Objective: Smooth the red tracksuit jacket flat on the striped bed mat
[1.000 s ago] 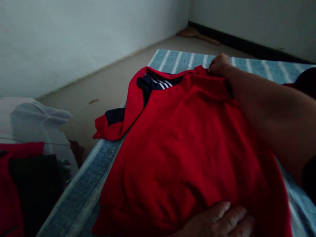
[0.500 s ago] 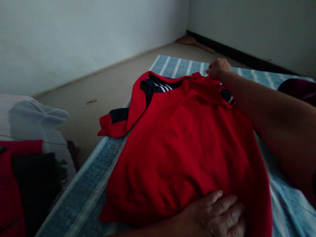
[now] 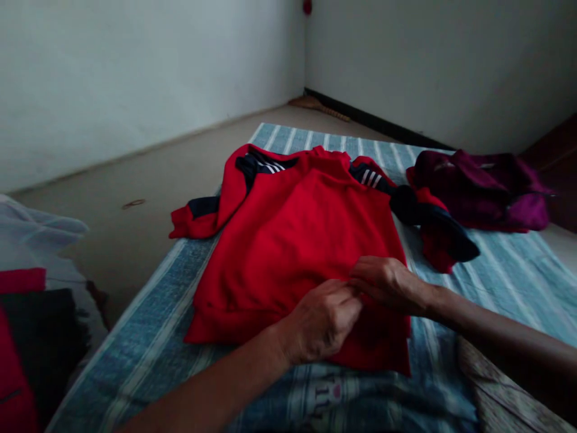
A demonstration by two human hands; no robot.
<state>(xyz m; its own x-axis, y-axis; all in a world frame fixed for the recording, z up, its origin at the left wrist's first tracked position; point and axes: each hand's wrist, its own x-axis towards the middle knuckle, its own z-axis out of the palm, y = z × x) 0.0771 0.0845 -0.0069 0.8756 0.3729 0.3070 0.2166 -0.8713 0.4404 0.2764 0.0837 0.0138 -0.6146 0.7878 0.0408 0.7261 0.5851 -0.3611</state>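
A red sweatshirt (image 3: 279, 240) with navy shoulder panels and white stripes lies spread on a blue striped cover. Its collar end points away from me. One sleeve bends out to the left; the other (image 3: 437, 240) lies crumpled on the right. Over the lower right part of the body, my left hand (image 3: 322, 319) is closed with its fingertips pinched at the red cloth. My right hand (image 3: 383, 279) meets it from the right, fingers also pinched together at the cloth. The fingertips of both hands nearly touch, and the exact bit of fabric between them is hidden.
A folded purple garment (image 3: 482, 186) lies at the right on the blue striped cover (image 3: 148, 337). Red and dark clothes (image 3: 40, 331) and white sheer material (image 3: 36, 234) are at the left. A broom (image 3: 315, 107) lies on the floor by the far corner.
My right hand has come back from the collar to the lower right of the sweatshirt. My left hand has lifted from lying flat and closed beside it. The view has shifted right.
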